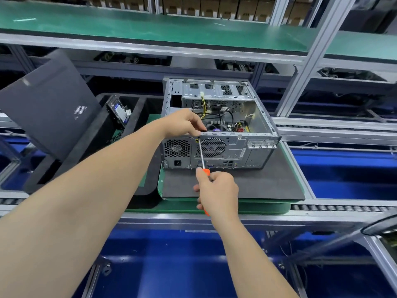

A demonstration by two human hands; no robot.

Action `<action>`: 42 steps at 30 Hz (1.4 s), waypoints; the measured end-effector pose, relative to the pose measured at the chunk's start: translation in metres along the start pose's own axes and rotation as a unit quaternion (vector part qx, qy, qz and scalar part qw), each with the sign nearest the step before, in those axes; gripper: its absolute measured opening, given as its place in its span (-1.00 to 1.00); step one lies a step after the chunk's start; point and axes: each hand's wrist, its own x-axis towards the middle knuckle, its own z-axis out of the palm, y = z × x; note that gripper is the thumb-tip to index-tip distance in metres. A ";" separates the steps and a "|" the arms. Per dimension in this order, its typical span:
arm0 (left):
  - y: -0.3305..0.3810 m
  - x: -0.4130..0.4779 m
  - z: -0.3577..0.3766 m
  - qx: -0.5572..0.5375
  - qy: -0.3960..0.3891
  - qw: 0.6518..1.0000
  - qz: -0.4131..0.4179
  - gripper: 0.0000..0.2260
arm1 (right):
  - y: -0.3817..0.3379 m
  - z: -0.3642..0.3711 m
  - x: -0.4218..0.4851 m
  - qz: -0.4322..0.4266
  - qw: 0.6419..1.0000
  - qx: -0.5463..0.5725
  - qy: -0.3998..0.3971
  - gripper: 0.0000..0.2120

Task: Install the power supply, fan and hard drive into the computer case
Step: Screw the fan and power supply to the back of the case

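The open computer case lies on its side on a dark foam mat, rear panel toward me. The power supply sits at the rear panel's left, the fan behind the round grille beside it. My right hand grips an orange-handled screwdriver, its tip at the upper left corner of the fan grille. My left hand curls over the case's top rear edge, fingertips beside the screwdriver tip. The hard drive leans in a black foam tray to the left.
The dark side panel leans tilted over the foam tray at left. A green shelf overhangs the case. Aluminium posts rise at right. Roller rails run along the front edge; blue bins lie below.
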 end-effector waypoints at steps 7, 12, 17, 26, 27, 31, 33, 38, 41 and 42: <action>-0.001 0.002 -0.002 -0.003 -0.019 1.000 0.013 -0.87 | 0.012 -0.004 0.012 0.150 0.897 0.371 -0.189 -0.62; -0.002 -0.001 -0.007 0.021 -0.043 0.999 0.025 -0.79 | 0.020 -0.013 0.015 0.260 0.677 0.612 -0.316 -0.70; -0.001 -0.007 -0.006 0.108 -0.035 0.993 0.039 -0.77 | 0.010 -0.007 0.009 0.197 0.843 0.454 -0.208 -0.79; 0.000 -0.021 0.004 0.226 0.023 0.968 0.106 -0.70 | 0.013 0.010 -0.008 -0.058 0.993 -0.033 0.094 -0.70; 0.000 -0.022 0.004 0.226 0.021 0.969 0.102 -0.68 | 0.014 0.009 -0.008 -0.078 0.990 -0.069 0.098 -0.71; -0.001 -0.025 0.012 0.238 0.038 0.967 0.085 -0.64 | 0.015 0.011 -0.004 -0.137 0.955 -0.227 0.136 -0.72; 0.000 -0.024 0.016 0.234 0.054 0.968 0.073 -0.64 | 0.012 0.012 -0.001 -0.129 0.965 -0.196 0.117 -0.69; 0.001 -0.021 0.018 0.205 0.067 0.976 0.041 -0.66 | 0.005 0.005 0.005 0.104 0.949 0.283 -0.095 -0.70; 0.002 -0.021 0.019 0.200 0.073 0.977 0.032 -0.66 | 0.006 -0.007 0.009 0.216 0.793 0.512 -0.249 -0.74; 0.002 -0.022 0.019 0.199 0.074 0.977 0.030 -0.66 | 0.009 -0.011 0.010 0.235 0.736 0.571 -0.280 -0.73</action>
